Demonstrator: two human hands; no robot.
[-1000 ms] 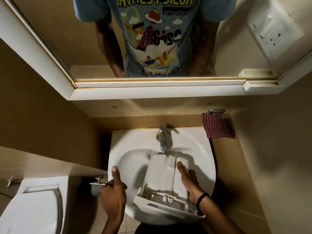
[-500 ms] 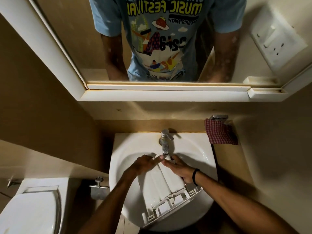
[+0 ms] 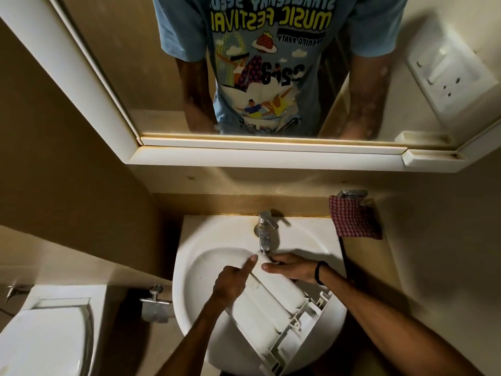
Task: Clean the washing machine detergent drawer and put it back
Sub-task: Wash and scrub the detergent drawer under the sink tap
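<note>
My right grip [image 3: 294, 268] curls over the far end of the drawer [image 3: 273, 297] just under the tap [image 3: 264, 232], and my left grip [image 3: 231, 284] clasps its left side, one finger laid straight. I judge it best to tilt it so water rinses each channel. The drawer lies slantwise in the sink [image 3: 217, 234], front panel at the near rim. A cloth [image 3: 353, 219] hangs by the far right corner, and a toilet [image 3: 46, 335] stands to the left.
</note>
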